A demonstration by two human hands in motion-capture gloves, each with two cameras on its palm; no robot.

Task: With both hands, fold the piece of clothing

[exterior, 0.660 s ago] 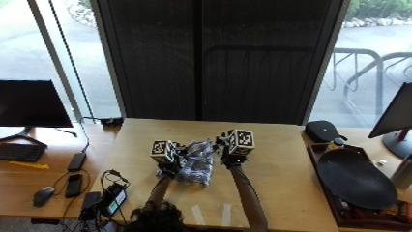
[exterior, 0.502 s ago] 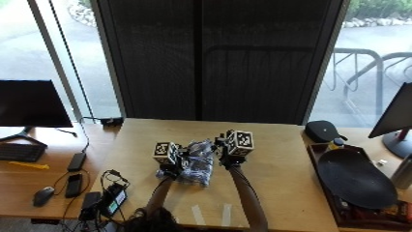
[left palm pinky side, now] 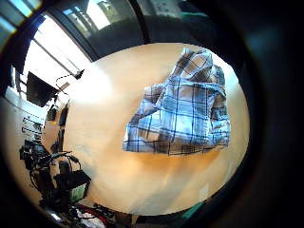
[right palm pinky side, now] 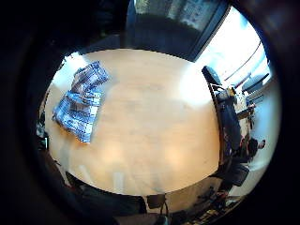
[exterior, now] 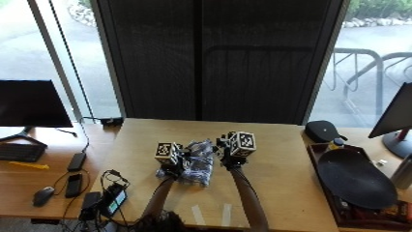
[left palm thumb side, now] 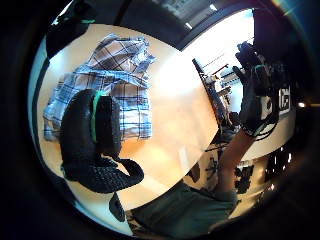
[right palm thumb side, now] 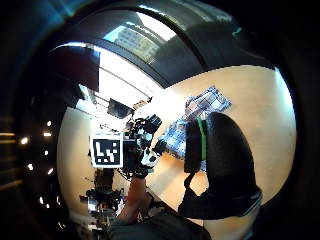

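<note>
Left hand (exterior: 171,159) and right hand (exterior: 229,153), fingers relaxed, hover flanking the crumpled plaid shirt (exterior: 196,162).

Black gloves worn on both hands, forearms left bare

The left hand (exterior: 172,160) and the right hand (exterior: 229,155) are each covered by a black glove. A knitted, ribbed texture is seen on the glove fabric in the left thumb side palm view, and a thin green stripe is carried along a finger (left palm thumb side: 96,120). No sleeves are seen over the forearms; a dark greenish top is worn.
</note>
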